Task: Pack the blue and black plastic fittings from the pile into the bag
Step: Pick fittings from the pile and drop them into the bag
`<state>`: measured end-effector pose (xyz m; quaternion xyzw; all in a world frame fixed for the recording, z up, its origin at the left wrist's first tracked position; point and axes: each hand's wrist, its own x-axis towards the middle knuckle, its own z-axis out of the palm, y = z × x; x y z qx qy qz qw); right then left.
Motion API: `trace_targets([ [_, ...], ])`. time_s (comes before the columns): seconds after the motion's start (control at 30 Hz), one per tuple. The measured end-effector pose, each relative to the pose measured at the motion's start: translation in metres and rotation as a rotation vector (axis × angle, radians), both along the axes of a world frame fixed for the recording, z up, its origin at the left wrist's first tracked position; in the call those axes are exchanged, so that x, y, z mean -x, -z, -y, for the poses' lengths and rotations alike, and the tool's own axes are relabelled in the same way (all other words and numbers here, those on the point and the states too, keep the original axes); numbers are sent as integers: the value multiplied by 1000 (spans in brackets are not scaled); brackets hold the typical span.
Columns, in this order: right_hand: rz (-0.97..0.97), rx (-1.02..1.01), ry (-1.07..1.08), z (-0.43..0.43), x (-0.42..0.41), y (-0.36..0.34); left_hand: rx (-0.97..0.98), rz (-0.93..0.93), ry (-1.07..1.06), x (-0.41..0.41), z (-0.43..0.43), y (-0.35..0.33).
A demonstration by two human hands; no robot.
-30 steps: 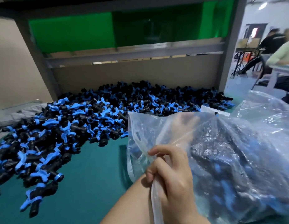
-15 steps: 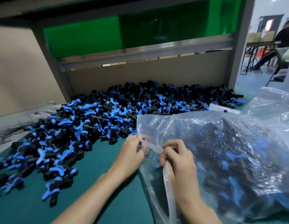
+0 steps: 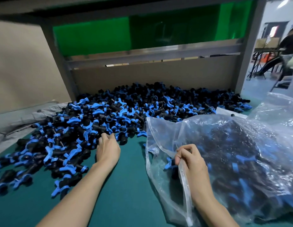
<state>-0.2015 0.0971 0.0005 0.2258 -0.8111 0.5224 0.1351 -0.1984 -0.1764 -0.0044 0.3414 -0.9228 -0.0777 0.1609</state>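
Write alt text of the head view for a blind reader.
A person's right hand grips the mouth of a clear plastic bag that is already well filled, while the left hand touches the near edge of a large pile of blue and black fittings on a green table.

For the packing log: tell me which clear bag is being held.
The fitting-filled bag in front, its rim gripped by the right hand; the far-right bag lies untouched.

A factory packing bench — bulk pile of fittings [image 3: 126,115], metal-framed workstation [image 3: 152,54], worktables behind.
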Motion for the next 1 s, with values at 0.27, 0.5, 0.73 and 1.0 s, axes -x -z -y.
trace_targets([
  [0.27, 0, 16, -2, -1, 1, 0, -240, -472, 124, -26, -8, 8],
  [0.5, -12, -17, -7, -3, 1, -1, -758, -967, 39, -49, -26, 7],
  [0.73, -45, -23, -21, -1, 1, -2, -1002, -1041, 37, -47, -22, 6],
  [1.0, -51, -36, -22, -2, 1, 1, -1013, -1039, 46, -52, -19, 5],
])
